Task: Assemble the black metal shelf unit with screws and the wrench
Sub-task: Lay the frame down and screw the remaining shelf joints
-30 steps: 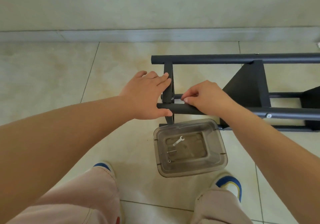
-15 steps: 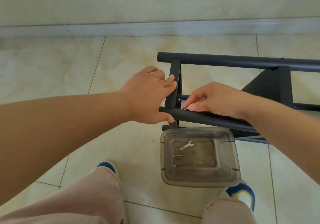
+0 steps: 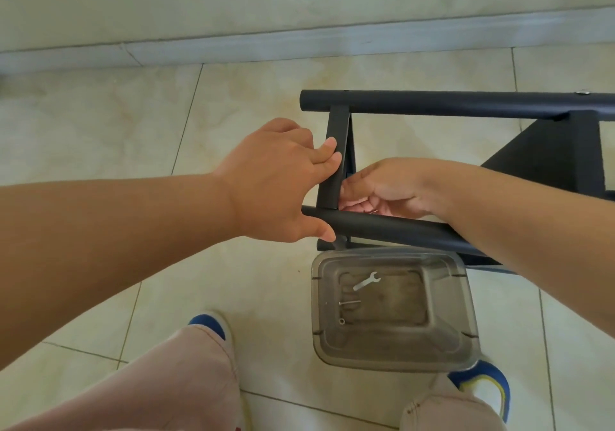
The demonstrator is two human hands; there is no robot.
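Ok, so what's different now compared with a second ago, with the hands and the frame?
The right hand has turned from knuckles-up over the near tube to palm-up, fingers reaching in behind the crossbar; what it pinches is hidden. The left hand still holds the crossbar and tube end. The wrench and screw still lie in the clear tray.
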